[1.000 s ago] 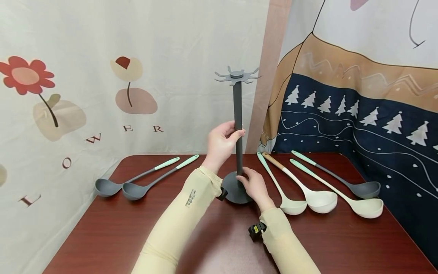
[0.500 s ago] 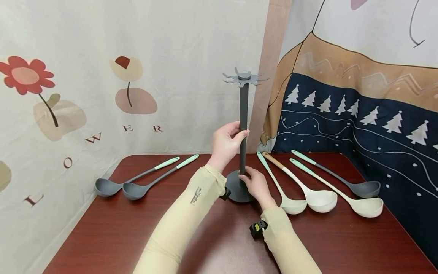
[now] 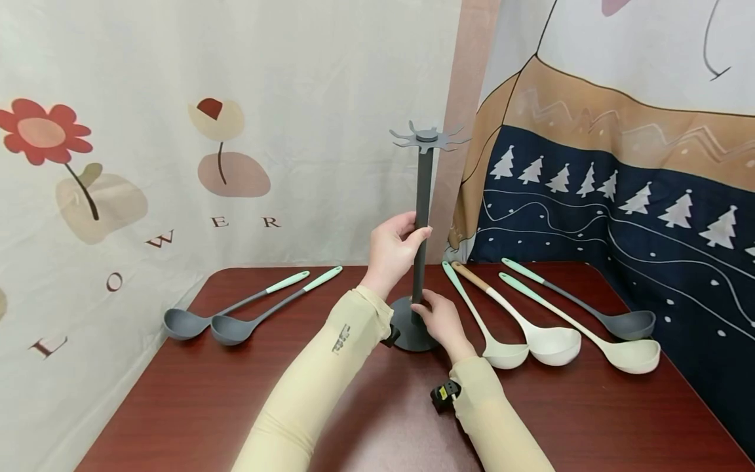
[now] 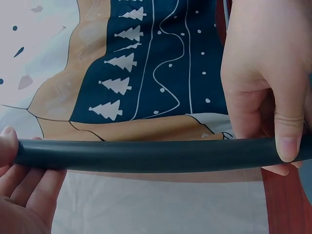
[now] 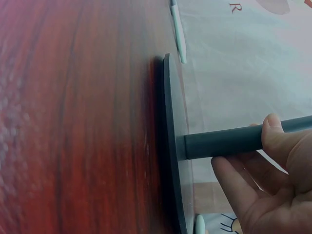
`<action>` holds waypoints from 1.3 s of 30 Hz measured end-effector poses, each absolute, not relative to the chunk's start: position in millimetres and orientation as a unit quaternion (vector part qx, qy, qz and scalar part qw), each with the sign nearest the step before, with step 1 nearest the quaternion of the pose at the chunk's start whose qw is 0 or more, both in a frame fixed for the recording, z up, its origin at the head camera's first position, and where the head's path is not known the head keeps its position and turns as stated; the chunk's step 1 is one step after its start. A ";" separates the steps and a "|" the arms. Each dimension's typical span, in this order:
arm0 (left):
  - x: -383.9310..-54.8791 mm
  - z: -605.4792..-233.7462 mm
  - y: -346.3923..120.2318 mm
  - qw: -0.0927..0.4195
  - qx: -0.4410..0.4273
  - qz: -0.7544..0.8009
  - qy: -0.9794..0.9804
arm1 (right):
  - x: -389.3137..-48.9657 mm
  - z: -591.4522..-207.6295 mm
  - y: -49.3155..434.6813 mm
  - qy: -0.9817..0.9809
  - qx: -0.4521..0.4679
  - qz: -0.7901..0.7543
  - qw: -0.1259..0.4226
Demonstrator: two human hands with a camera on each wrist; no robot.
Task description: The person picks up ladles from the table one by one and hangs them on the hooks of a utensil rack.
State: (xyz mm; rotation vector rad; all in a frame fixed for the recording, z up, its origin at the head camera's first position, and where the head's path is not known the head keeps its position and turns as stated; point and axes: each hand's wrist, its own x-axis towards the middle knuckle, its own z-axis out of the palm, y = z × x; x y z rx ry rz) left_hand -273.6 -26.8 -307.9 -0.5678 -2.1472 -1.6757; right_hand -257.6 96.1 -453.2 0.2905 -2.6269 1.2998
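A dark grey utensil stand [image 3: 423, 190] has a round base [image 3: 413, 337] and a ring of hooks [image 3: 427, 136] on top; no utensil hangs there. My left hand [image 3: 392, 252] grips the pole about halfway up. Low on the same pole, my right hand [image 3: 444, 321] pinches it just above the base. Across the left wrist view runs the pole [image 4: 161, 156], between the left hand's fingers at left and the right hand [image 4: 273, 68] at right. The right wrist view has the base [image 5: 170, 146] close over the tabletop, with the right thumb and fingers around the pole.
Two grey ladles [image 3: 234, 329] with mint handles lie at the left of the brown table [image 3: 236, 406]. Several more are on the right: a white ladle [image 3: 553, 346] with a tan-tipped handle, pale ladles [image 3: 633, 357] and a grey one [image 3: 630, 326]. Printed curtains hang behind.
Both hands have shifted the stand to the right, mostly in the first half second. Its top has also sunk slightly. The ladles have stayed where they were.
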 end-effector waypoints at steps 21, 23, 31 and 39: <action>-268.9 -311.9 -25.3 0.204 -0.202 -0.541 -0.790 | -262.8 -440.4 100.4 -0.912 0.103 0.396 0.022; -268.2 -311.5 -25.5 0.205 -0.203 -0.534 -0.794 | -262.8 -431.2 102.7 -0.924 0.094 0.371 -0.012; -268.1 -311.2 -26.3 0.214 -0.215 -0.508 -0.806 | -263.6 -393.3 115.9 -0.941 0.092 0.319 -0.068; -267.3 -310.6 -28.0 0.219 -0.220 -0.500 -0.808 | -273.2 -367.1 129.4 -0.951 0.098 0.287 -0.057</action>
